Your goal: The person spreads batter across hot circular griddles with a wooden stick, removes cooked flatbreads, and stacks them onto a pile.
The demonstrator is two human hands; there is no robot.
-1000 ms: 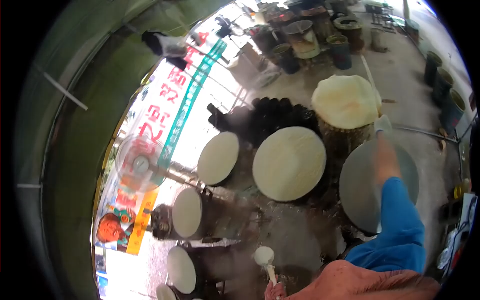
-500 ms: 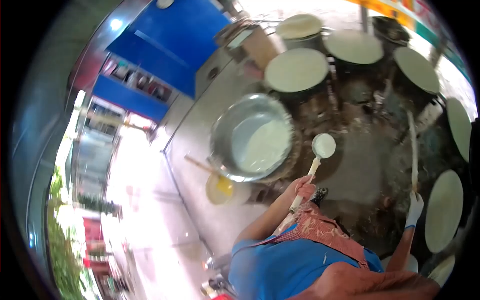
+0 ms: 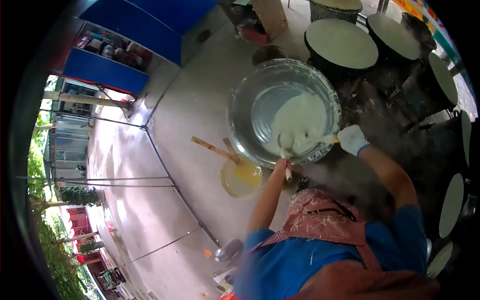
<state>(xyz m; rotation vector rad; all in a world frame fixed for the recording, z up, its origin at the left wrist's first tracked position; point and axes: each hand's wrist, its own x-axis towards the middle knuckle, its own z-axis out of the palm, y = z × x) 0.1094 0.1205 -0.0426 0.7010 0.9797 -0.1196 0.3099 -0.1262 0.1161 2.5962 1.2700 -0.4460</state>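
A large metal basin (image 3: pixel 245 90) holds a pale, creamy batter (image 3: pixel 302 112) pooled on its right side. My bare left hand (image 3: pixel 282 165) is closed around the handle of a ladle (image 3: pixel 285 141), whose cup is dipped in the batter by the near rim. In a white glove, my right hand (image 3: pixel 353 140) grips a batter-coated wooden stick (image 3: pixel 327 139) at the basin's right rim. The stick's far end reaches over the batter close to the ladle; whether they touch I cannot tell.
Round pans with pale tops, such as this one (image 3: pixel 342 44), stand in an arc behind and to the right. Left of my left arm, a tub (image 3: pixel 231 186) holds yellow liquid and wooden-handled tools. A bottle (image 3: pixel 230 249) lies on the floor nearby.
The ladle, full of white batter and held up beside the basin, has moved into it. My right hand has swung leftward from the pans with the stick to the basin's rim.
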